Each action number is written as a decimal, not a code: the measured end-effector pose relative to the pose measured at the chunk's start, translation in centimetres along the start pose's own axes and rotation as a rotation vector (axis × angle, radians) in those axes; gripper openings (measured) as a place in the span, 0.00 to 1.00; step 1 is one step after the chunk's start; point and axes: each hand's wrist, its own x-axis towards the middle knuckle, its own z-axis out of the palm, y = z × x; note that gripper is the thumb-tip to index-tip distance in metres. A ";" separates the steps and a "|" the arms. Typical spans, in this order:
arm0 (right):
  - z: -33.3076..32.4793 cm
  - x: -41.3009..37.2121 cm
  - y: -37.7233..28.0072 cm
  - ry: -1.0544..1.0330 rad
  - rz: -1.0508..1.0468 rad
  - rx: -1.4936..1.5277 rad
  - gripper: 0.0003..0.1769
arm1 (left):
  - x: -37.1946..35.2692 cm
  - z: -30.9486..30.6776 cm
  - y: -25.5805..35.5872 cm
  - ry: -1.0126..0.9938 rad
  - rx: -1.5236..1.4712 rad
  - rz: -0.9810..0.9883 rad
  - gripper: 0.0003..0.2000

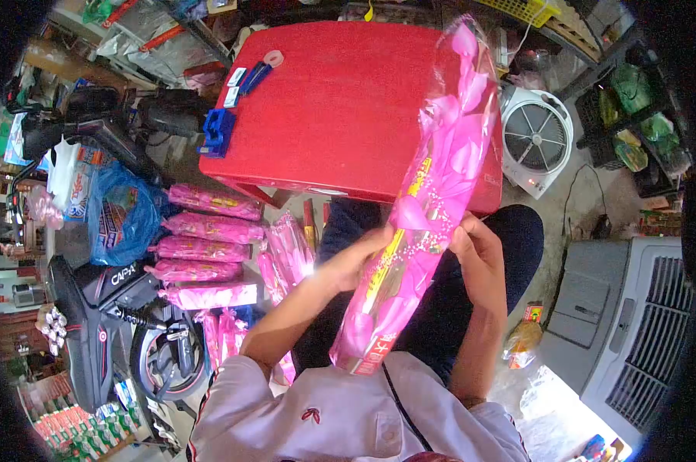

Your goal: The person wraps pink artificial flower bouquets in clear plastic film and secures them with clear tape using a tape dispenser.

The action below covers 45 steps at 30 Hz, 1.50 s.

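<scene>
A long clear-wrapped bundle of pink artificial flowers slants across the view, its upper part over the right side of the red table and its lower end near the chest. On its left edge, my left hand is closed, the fingertips partly behind the wrapper. My right hand grips the opposite edge at about the same height, fingers bent against the plastic. Similar pink packages lie stacked on the left, beside the table. A blue tape dispenser sits at the table's left corner.
A motorbike stands on the left with a blue plastic bag near it. On the right are a white fan and a grey air cooler. Black crates hold green bundles at the upper right.
</scene>
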 end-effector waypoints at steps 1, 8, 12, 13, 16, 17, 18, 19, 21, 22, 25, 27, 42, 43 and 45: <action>0.0 0.0 0.3 0.002 0.002 -0.005 0.13 | -0.2 -1.1 -1.4 -0.087 -0.123 0.003 0.33; -0.1 -0.2 2.8 0.035 -0.006 0.200 0.11 | -2.2 -0.8 -5.4 -0.137 -0.302 0.104 0.44; -0.6 -0.5 4.1 0.051 -0.047 0.472 0.13 | -2.2 3.4 -2.2 -0.157 -0.134 0.298 0.51; -0.8 -0.6 4.3 0.030 -0.064 0.477 0.15 | -2.0 3.8 -1.7 -0.185 -0.103 0.303 0.52; -1.9 -0.8 5.2 0.010 -0.089 0.480 0.24 | -1.3 4.0 -0.9 -0.229 -0.019 0.282 0.52; -2.2 -0.8 5.3 0.043 -0.091 0.486 0.22 | -1.0 3.7 -1.0 -0.195 0.076 0.306 0.50; -2.0 -0.8 5.1 0.077 -0.093 0.492 0.20 | -0.8 3.8 -0.8 -0.161 0.170 0.331 0.49; -1.9 -0.8 4.9 0.112 -0.095 0.495 0.19 | -0.6 4.0 -0.6 -0.128 0.262 0.355 0.47; -1.6 -0.8 4.7 0.174 -0.073 0.517 0.22 | -0.5 4.4 -0.9 -0.080 0.386 0.495 0.39; -1.6 -0.8 4.6 0.206 -0.062 0.529 0.24 | -0.4 4.0 -1.3 -0.062 0.465 0.534 0.38; -2.0 -0.9 4.9 0.152 -0.063 0.514 0.28 | -0.6 3.8 -1.7 -0.034 0.493 0.577 0.35; -2.5 -0.9 5.5 0.119 -0.043 0.543 0.29 | -0.8 3.9 -1.5 -0.034 0.436 0.571 0.34; -1.4 -0.3 4.6 0.101 -0.041 0.496 0.12 | -0.4 1.9 -2.1 -0.110 -0.010 0.399 0.38; -1.5 -0.3 4.6 0.096 -0.034 0.492 0.12 | -0.3 1.5 -2.3 -0.105 -0.038 0.384 0.39; -1.5 -0.1 4.6 0.096 -0.039 0.468 0.11 | -0.1 0.5 -2.9 -0.086 -0.090 0.357 0.40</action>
